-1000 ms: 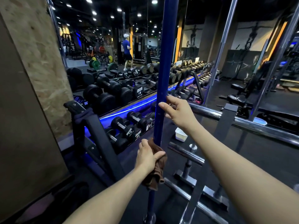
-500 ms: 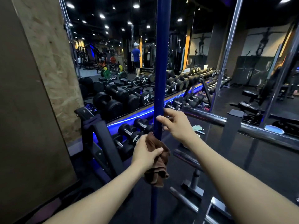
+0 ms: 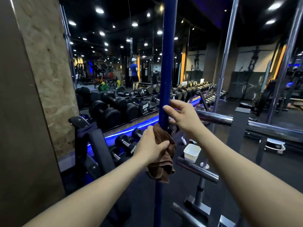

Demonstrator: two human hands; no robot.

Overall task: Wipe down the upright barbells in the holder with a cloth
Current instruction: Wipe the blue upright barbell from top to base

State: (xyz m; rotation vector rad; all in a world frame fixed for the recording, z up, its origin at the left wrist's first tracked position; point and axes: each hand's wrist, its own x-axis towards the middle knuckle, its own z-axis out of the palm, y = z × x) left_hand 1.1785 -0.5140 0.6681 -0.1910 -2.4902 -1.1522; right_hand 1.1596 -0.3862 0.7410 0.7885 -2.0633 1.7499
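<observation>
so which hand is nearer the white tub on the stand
Right. The right hand steadies the blue barbell above the white tub, its forearm passing just over it. The left hand, holding the brown cloth on the bar, sits across the bar from it.

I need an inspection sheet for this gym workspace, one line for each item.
Surface: dark floor.
Job's things: upright blue barbell; brown cloth wrapped against it.
Clutter: white tub beside the bar.
Grippers: left hand grips the cloth; right hand holds the barbell above it.
Cables: nothing seen.
Surroundings: dumbbell rack, mirror wall, person in blue far behind.
</observation>
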